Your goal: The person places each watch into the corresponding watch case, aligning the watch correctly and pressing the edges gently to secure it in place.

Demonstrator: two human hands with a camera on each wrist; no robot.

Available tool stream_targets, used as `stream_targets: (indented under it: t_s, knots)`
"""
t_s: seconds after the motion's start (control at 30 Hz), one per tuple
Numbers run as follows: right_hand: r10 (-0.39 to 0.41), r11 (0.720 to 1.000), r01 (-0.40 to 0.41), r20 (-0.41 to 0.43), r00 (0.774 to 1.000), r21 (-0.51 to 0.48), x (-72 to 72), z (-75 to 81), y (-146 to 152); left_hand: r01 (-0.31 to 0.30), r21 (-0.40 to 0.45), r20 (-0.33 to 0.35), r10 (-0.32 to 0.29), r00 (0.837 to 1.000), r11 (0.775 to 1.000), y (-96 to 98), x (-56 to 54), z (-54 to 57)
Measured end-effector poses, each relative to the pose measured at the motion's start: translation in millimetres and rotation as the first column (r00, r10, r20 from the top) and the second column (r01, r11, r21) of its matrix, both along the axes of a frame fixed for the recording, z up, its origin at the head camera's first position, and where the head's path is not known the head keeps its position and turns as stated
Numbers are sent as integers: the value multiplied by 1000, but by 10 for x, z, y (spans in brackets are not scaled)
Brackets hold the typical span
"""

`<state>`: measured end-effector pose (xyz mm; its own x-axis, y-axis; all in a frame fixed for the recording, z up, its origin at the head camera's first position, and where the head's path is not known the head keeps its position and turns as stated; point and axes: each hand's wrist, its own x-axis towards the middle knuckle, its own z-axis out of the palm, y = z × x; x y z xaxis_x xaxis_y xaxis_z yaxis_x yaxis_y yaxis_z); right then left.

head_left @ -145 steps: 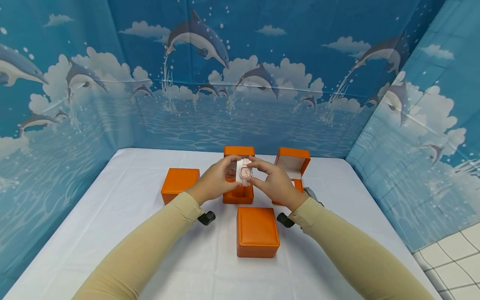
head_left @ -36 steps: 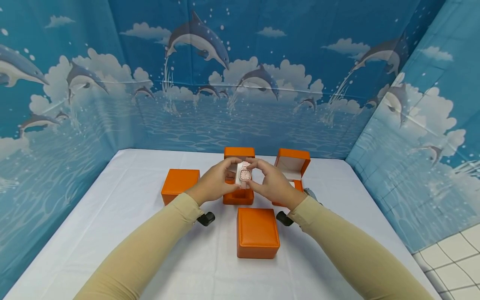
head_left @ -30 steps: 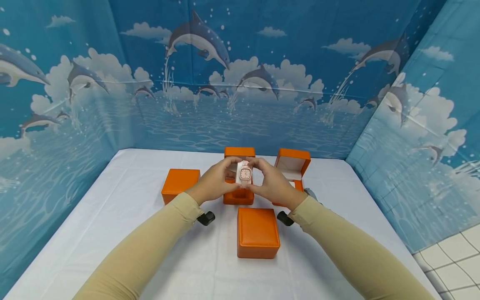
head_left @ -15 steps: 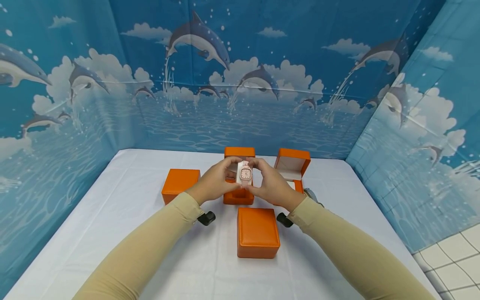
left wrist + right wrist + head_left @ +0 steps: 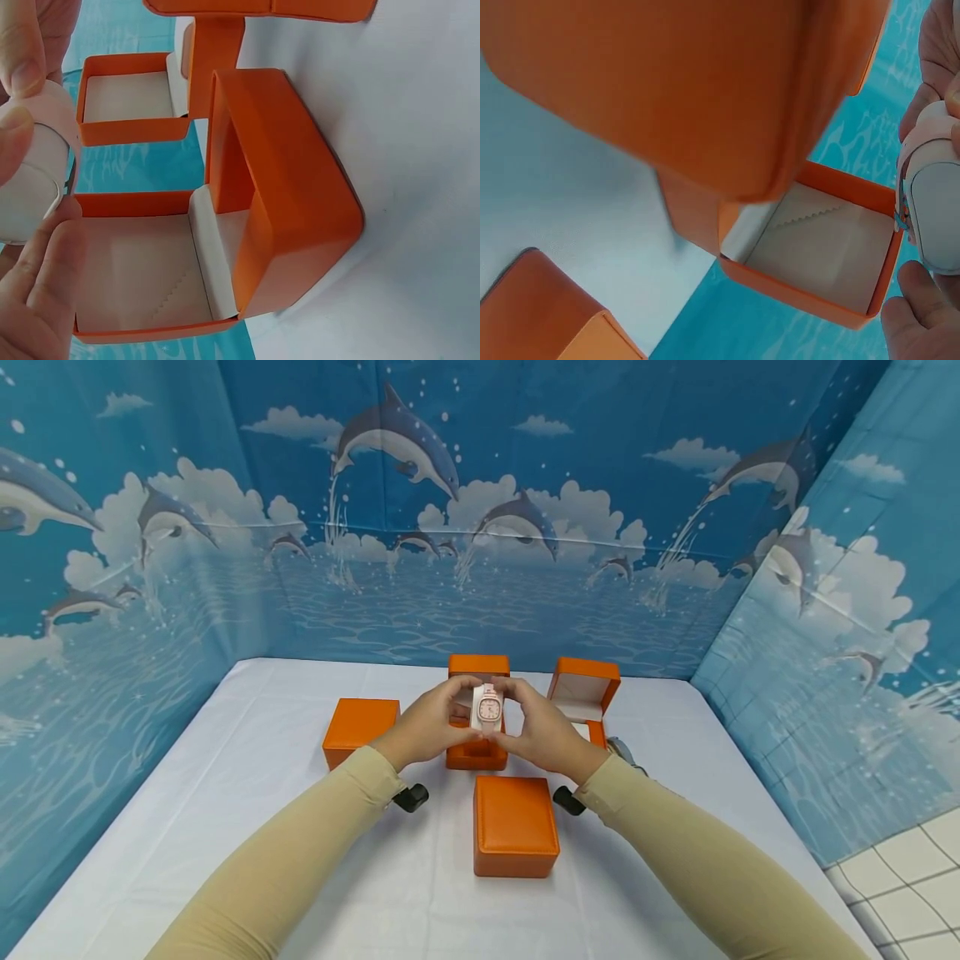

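Both hands were together on one item. The left hand [image 5: 431, 718] gripped one side of a white watch cushion [image 5: 22, 206]; the right hand [image 5: 551, 731] held the opposite side between thumb and fingers. A wristwatch [image 5: 489, 709] with a pink strap and squarish rose-gold case was fastened round the cushion, dial towards the person. A narrow gap showed between strap and cushion in the left wrist view; in my judgement, uneven squeezing there could have let the cushion slide out.

The watch was held up clear of the middle open orange watch box [image 5: 477, 762], whose lid showed at twelve o'clock and base at six. A slackened grip would probably have dropped the watch against that rim, with scuffing likely.

Taking the watch as centre, a second open watch box [image 5: 589, 670] stood between two and three o'clock, close behind the right hand; an outward swing could have knocked its raised lid. One closed orange box [image 5: 362, 723] sat at nine o'clock beside the left forearm. Another closed box [image 5: 516, 823] lay between five and six; lowered wrists could have nudged it.
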<state>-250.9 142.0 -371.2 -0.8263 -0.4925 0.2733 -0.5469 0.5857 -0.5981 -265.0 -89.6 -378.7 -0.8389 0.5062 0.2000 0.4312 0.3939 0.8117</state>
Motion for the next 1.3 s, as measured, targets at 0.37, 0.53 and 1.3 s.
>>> stream_targets:
  t_s: [0.37, 0.53, 1.3]
  knots:
    - [-43, 989, 31, 80, 996, 143, -74, 9, 13, -11, -30, 50, 12, 999, 1000, -21, -9, -46]
    - [-47, 982, 29, 93, 995, 186, -124, -13, 6, -17, -51, 79, 21, 997, 999, -25, -22, -79]
    - [-49, 962, 7, 147, 988, 273, -310, -213, -10, -109, -296, 7, 116, 993, 949, 3, -76, -243]
